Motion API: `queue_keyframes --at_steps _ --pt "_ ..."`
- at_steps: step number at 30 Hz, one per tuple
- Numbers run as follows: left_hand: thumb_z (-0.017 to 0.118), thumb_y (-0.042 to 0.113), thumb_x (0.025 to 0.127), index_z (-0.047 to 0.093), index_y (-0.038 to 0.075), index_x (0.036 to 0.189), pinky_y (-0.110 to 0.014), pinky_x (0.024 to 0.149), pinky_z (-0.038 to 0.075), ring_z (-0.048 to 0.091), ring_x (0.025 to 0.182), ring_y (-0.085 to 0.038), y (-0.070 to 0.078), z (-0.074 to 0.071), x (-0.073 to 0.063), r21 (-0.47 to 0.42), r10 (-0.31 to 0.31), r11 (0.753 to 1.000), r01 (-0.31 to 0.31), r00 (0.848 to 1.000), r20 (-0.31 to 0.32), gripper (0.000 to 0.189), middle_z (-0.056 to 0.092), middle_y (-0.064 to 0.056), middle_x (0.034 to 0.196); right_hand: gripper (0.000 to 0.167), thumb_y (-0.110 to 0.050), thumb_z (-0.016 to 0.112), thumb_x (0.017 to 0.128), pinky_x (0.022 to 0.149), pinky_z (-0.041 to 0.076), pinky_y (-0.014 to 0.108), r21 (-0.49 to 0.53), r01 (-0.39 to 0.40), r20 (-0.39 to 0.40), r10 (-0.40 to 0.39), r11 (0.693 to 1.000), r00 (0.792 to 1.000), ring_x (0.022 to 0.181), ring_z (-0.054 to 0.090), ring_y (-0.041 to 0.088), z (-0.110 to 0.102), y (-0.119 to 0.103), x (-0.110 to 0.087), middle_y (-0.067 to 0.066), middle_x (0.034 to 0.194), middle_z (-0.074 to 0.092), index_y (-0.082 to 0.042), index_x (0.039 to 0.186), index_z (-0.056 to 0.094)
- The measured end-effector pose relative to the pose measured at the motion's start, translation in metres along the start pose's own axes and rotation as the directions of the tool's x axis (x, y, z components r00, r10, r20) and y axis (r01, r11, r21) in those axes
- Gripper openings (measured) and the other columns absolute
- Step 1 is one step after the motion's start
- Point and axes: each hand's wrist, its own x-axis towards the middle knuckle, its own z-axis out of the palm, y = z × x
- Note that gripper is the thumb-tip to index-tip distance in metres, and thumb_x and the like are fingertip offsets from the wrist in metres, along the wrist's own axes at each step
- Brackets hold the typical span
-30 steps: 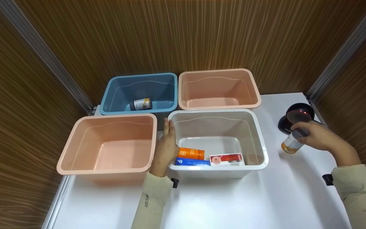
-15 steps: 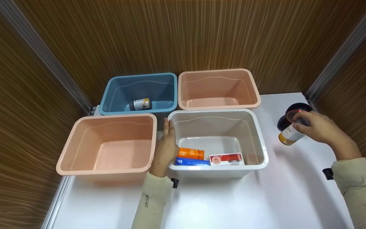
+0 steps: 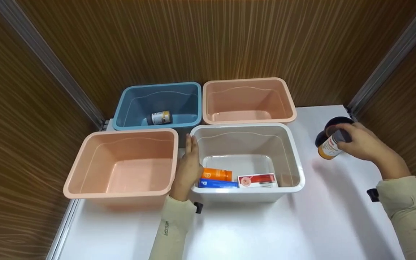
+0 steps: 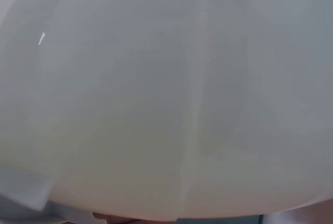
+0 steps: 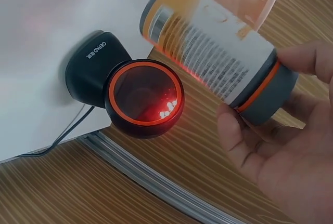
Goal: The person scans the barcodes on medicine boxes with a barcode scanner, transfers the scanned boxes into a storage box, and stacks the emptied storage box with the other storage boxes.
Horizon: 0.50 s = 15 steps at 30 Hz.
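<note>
My right hand (image 3: 363, 142) grips a pill bottle (image 5: 208, 42) by its dark grey cap. Tilted, the bottle has a white label and an orange-yellow band, and its printed side faces a black barcode scanner (image 5: 144, 99) whose window glows red. My left hand (image 3: 187, 171) lies with straight fingers along the left wall of a white bin (image 3: 247, 196). Inside that bin are an orange bottle (image 3: 218, 174), a blue box (image 3: 218, 183) and a red-and-white box (image 3: 258, 180). In the left wrist view the bin's pale wall (image 4: 130, 104) fills nearly everything.
A blue bin (image 3: 157, 86) at the back left contains another pill bottle (image 3: 160, 118). Beside it stands a peach bin (image 3: 249, 85), with a second peach bin (image 3: 121, 195) at the front left. Wood-grain panels (image 3: 208, 39) enclose the white table (image 3: 251, 231). A cable (image 5: 57, 138) trails from the scanner.
My right hand has raised the pill bottle away from me, closer to the scanner, and turned it so a different part of its label shows. My left hand has stayed put.
</note>
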Motion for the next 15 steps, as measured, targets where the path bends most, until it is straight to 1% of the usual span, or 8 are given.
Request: queue_keyframes --at_steps 2,4,6,9,11,13,15 --pt "0.064 -0.01 0.087 0.016 0.0 0.16 -0.033 0.087 0.056 0.062 0.118 -0.033 0.0 -0.0002 0.0 0.0 0.002 1.0 -0.002 1.0 -0.001 0.088 0.002 -0.02 0.167 0.055 -0.01 0.061 0.093 0.082 0.043 0.066 -0.013 0.024 -0.009 -0.025 1.0 1.0 0.11 0.046 0.056 -0.0006 0.0005 0.001 0.041 0.129 0.038 0.006 0.142 0.043" --pt "0.063 -0.01 0.087 0.016 -0.001 0.16 -0.033 0.086 0.056 0.063 0.115 -0.033 -0.0001 -0.0003 -0.0001 0.001 0.004 1.0 -0.004 1.0 -0.003 0.086 0.003 -0.02 0.167 0.051 -0.008 0.063 0.093 0.082 0.043 0.065 -0.041 0.068 -0.031 -0.069 0.997 0.997 0.109 0.048 0.054 -0.0009 0.0012 0.0018 0.04 0.126 0.044 0.005 0.139 0.047" --pt "0.061 -0.01 0.088 0.016 -0.001 0.16 -0.034 0.086 0.056 0.063 0.114 -0.033 -0.0003 -0.0003 -0.0004 0.001 0.005 1.0 -0.005 1.0 -0.006 0.085 0.003 -0.021 0.167 0.046 -0.007 0.065 0.092 0.08 0.043 0.064 -0.057 0.1 -0.051 -0.103 0.993 0.993 0.108 0.049 0.052 -0.0011 0.0014 0.0028 0.037 0.123 0.048 0.001 0.136 0.052" --pt "0.061 -0.011 0.088 0.016 -0.001 0.16 -0.036 0.091 0.054 0.06 0.119 -0.034 -0.0005 -0.0004 -0.0007 -0.007 -0.001 1.0 0.001 1.0 -0.003 0.085 0.002 -0.02 0.167 0.041 -0.003 0.067 0.09 0.079 0.044 0.063 -0.075 0.14 -0.069 -0.145 0.987 0.987 0.108 0.051 0.049 -0.0012 0.0013 0.0043 0.035 0.121 0.051 -0.004 0.131 0.059" --pt "0.061 -0.011 0.088 0.015 0.0 0.16 -0.037 0.095 0.052 0.058 0.123 -0.035 -0.0003 -0.0004 -0.0007 -0.011 -0.008 1.0 0.008 1.0 0.003 0.085 0.001 -0.019 0.168 0.039 -0.002 0.065 0.089 0.078 0.043 0.064 -0.063 0.136 -0.054 -0.14 0.989 0.989 0.109 0.048 0.05 -0.0018 0.0007 0.0049 0.034 0.122 0.048 -0.005 0.128 0.061" --pt "0.061 -0.011 0.089 0.015 0.0 0.16 -0.038 0.097 0.051 0.056 0.126 -0.035 -0.0001 -0.0004 -0.0004 -0.011 -0.012 1.0 0.012 1.0 0.006 0.086 0.001 -0.018 0.168 0.037 -0.003 0.065 0.089 0.078 0.043 0.066 -0.049 0.117 -0.032 -0.119 0.992 0.992 0.11 0.046 0.051 -0.0023 -0.0001 0.005 0.035 0.125 0.044 -0.006 0.125 0.061" --pt "0.061 -0.011 0.089 0.015 0.001 0.16 -0.04 0.099 0.05 0.055 0.127 -0.035 0.0002 -0.0005 -0.0001 -0.009 -0.016 1.0 0.016 1.0 0.009 0.086 0.0 -0.018 0.168 0.029 -0.01 0.064 0.094 0.078 0.043 0.067 -0.033 0.082 -0.009 -0.082 0.996 0.997 0.11 0.045 0.054 -0.0036 -0.0009 0.0049 0.037 0.127 0.04 -0.007 0.122 0.059"
